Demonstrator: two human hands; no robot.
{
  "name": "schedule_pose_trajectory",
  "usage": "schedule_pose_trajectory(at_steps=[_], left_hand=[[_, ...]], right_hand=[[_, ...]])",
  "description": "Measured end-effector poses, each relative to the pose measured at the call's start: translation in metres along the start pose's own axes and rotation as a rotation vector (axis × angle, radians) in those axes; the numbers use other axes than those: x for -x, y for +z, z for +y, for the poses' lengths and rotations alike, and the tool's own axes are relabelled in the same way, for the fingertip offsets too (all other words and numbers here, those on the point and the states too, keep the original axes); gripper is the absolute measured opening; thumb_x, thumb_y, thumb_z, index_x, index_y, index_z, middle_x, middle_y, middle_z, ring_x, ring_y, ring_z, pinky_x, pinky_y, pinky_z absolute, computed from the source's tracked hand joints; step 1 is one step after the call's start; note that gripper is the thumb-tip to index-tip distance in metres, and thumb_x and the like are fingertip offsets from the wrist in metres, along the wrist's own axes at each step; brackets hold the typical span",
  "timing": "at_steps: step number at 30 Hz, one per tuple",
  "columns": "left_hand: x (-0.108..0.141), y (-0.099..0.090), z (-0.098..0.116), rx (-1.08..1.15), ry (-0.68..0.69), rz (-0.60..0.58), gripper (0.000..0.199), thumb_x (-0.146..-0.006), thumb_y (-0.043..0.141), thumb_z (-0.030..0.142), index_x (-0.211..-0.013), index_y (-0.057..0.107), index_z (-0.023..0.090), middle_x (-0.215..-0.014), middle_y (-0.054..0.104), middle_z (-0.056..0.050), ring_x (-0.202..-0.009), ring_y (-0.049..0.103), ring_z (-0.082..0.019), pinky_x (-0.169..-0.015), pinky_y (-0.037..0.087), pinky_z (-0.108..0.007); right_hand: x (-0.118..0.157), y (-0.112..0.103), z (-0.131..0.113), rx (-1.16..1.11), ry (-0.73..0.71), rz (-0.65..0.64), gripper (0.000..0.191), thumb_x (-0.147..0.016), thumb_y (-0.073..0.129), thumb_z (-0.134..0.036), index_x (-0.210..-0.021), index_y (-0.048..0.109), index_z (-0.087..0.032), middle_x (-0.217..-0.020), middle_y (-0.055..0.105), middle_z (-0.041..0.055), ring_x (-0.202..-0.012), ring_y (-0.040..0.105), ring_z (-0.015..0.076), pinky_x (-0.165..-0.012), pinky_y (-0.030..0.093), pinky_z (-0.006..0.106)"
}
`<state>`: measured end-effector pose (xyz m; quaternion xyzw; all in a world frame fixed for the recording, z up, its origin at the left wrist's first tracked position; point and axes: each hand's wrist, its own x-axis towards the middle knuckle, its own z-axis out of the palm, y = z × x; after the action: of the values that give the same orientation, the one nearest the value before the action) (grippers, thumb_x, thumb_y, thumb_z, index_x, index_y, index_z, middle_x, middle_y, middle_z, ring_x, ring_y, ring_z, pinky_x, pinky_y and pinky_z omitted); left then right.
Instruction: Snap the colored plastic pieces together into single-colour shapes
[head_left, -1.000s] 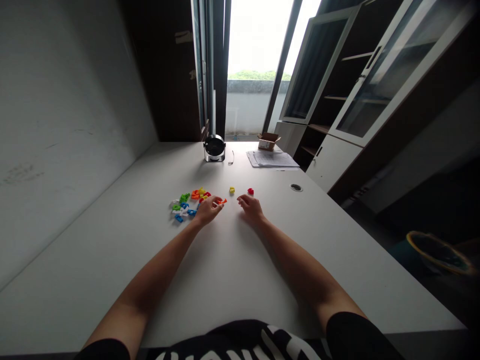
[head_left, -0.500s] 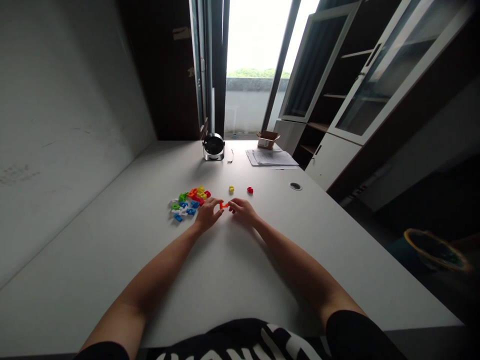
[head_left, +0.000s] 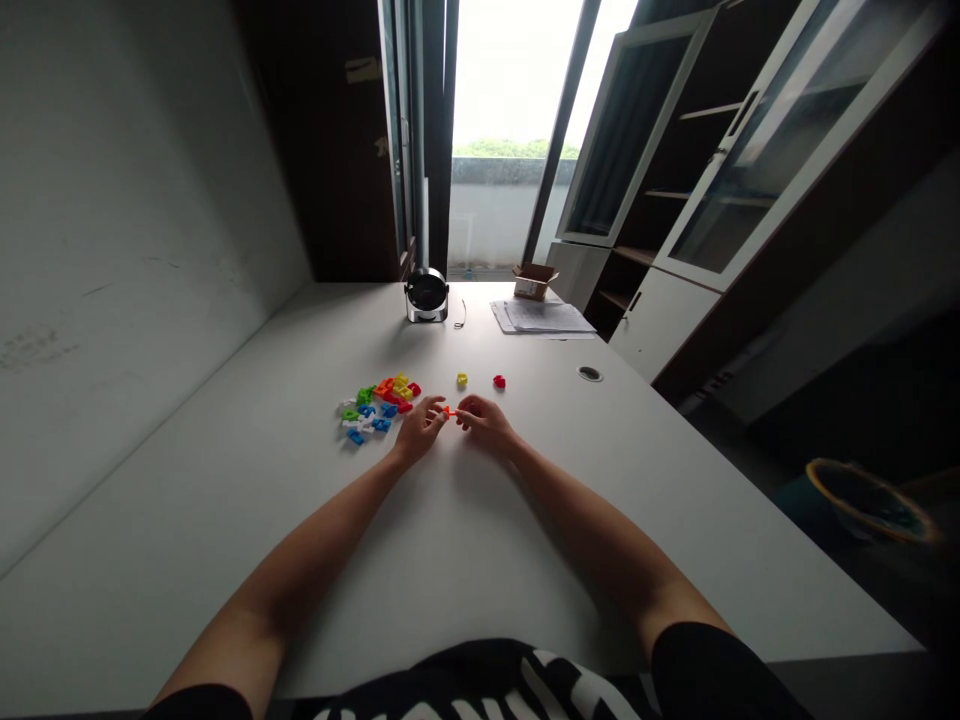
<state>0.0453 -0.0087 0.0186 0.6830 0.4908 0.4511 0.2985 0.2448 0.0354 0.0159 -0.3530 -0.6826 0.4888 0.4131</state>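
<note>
Between my two hands is a small orange piece (head_left: 449, 412), held just above the white table (head_left: 450, 560). My left hand (head_left: 421, 428) has its fingers on the piece's left side, and my right hand (head_left: 484, 422) pinches its right end. To the left of my left hand lies a loose pile of small plastic pieces (head_left: 367, 422) in blue, white, green, orange, yellow and red. Beyond my hands a yellow piece (head_left: 462, 379) and a red piece (head_left: 499, 382) lie apart from each other.
At the table's far side are a round black device (head_left: 427, 293) on a stand, a thin dark cord (head_left: 460, 316), papers (head_left: 547, 317) and an open cardboard box (head_left: 532, 283). A cable hole (head_left: 590, 374) is at the right. A wall borders the left.
The orange piece has turned between my fingers and shows a different outline. My left hand's fingers have shifted slightly around it; my right hand is nearly still.
</note>
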Motion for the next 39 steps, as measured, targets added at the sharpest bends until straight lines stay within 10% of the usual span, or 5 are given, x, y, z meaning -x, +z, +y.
schedule_pose_trajectory(at_steps=[15,39], left_hand=[[-0.005,-0.005,-0.004,0.267,-0.209,-0.097,0.033,-0.089,0.061,0.037,-0.112,0.065,0.014,-0.085,0.073,-0.008,-0.070,0.065,-0.014,-0.062,0.051,-0.026],[-0.001,0.001,-0.013,0.154,-0.024,0.028,0.026,-0.081,0.066,0.020,-0.107,0.062,0.019,-0.107,0.069,-0.006,-0.079,0.067,-0.014,-0.072,0.055,-0.027]], right_hand=[[-0.002,0.001,0.012,0.066,-0.141,-0.035,0.029,-0.082,0.072,-0.046,-0.090,0.057,-0.022,-0.085,0.062,0.0004,-0.073,0.056,0.0155,-0.067,0.046,0.028],[-0.005,0.003,0.023,0.073,-0.087,-0.001,0.030,-0.083,0.071,-0.047,-0.098,0.065,-0.021,-0.072,0.061,-0.0018,-0.063,0.052,0.0136,-0.061,0.042,0.027]])
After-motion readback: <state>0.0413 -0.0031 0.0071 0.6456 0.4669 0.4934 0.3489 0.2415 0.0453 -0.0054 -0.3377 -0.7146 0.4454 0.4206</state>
